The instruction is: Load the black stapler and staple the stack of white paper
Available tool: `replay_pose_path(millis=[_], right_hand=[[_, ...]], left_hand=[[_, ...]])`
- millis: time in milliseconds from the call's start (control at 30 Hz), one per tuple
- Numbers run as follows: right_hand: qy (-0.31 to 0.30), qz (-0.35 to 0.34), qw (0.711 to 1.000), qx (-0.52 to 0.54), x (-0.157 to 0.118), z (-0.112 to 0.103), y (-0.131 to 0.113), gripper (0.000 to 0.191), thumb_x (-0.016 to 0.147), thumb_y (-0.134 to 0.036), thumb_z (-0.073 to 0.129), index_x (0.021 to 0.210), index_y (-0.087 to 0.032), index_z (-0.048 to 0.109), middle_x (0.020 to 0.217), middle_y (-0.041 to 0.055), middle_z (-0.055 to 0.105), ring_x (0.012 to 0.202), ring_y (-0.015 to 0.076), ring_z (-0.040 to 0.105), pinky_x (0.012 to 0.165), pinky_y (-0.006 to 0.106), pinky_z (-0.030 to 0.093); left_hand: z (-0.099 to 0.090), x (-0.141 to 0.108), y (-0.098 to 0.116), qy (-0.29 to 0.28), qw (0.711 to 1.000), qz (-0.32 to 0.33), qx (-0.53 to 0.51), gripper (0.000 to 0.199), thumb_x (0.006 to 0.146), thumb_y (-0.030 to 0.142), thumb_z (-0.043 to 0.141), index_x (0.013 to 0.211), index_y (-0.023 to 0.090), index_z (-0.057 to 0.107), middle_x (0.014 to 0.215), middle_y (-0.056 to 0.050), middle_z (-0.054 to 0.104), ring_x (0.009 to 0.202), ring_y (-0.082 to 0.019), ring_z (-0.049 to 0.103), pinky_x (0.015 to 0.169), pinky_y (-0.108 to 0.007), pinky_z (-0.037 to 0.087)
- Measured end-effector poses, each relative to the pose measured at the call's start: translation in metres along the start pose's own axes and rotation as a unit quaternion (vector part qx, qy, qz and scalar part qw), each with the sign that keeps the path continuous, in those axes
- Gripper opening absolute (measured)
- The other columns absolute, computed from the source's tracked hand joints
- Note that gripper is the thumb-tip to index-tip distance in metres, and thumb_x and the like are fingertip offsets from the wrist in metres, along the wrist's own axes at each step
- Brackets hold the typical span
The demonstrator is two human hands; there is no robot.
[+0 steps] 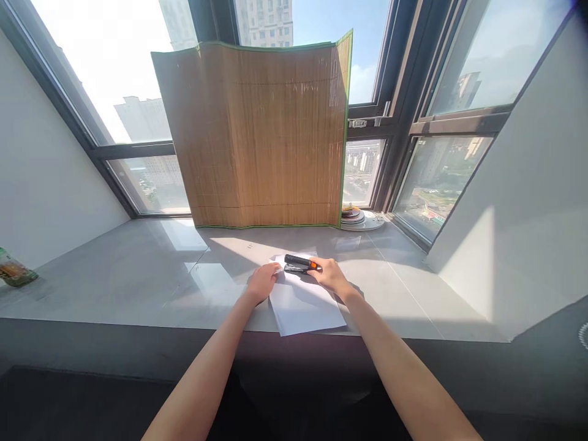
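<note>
White sheets of paper (305,306) lie on the grey window sill, close to its front edge. My right hand (331,277) is closed around the rear end of a black stapler with an orange part (298,263), which lies across the upper part of the sheets, pointing left. At the upper left corner of the paper, my left hand (264,282) has its fingers bent together on the sheet's edge, just left of the stapler's front end.
A brown bamboo mat (271,135) with green edging stands upright against the window behind the paper. Stacked plates (362,220) sit at its right foot. A green packet (16,269) lies at the far left. The sill's front edge (114,322) runs below the paper.
</note>
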State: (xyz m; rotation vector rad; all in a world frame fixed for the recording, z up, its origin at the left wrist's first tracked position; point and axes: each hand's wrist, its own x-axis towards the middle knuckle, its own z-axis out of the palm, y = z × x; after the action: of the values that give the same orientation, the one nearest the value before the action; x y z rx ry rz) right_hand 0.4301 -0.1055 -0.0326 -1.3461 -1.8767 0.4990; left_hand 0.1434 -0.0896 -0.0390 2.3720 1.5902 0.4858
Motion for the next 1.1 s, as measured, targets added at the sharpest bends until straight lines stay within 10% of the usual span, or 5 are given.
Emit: replay_pose_path(millis=[567,800,1100], right_hand=[[0.020,0.009,0.985,0.173,0.006,0.001,0.009,0.040,0.089,-0.026,0.070,0.129,-0.023,0.073,0.125,0.0096,0.078,0.101,0.0226,0.073,0.097,0.041,0.059],[0.101,0.014,0.985,0.140,0.012,-0.005,0.016,0.011,0.084,-0.032,0.066,0.084,-0.023,0.073,0.088,0.0047,0.077,0.082,0.0219,0.068,0.084,0.039,0.056],[0.089,0.032,0.982,0.164,0.011,0.000,0.020,0.015,0.079,-0.036,0.069,0.081,-0.023,0.075,0.091,0.0052,0.077,0.081,0.0212,0.067,0.081,0.037,0.054]], left_hand=[[-0.004,-0.006,0.004,0.026,0.999,0.011,-0.022,0.050,0.091,0.049,0.077,0.137,0.031,0.071,0.157,-0.006,0.064,0.149,-0.032,0.054,0.124,-0.048,0.037],[-0.005,-0.005,0.006,0.026,1.000,0.010,-0.011,0.046,0.091,0.050,0.076,0.132,0.030,0.070,0.149,-0.006,0.068,0.142,-0.031,0.058,0.120,-0.048,0.040],[-0.005,-0.005,0.005,0.022,1.000,0.011,-0.008,0.046,0.092,0.051,0.075,0.132,0.030,0.069,0.149,-0.005,0.067,0.142,-0.031,0.058,0.119,-0.048,0.039]])
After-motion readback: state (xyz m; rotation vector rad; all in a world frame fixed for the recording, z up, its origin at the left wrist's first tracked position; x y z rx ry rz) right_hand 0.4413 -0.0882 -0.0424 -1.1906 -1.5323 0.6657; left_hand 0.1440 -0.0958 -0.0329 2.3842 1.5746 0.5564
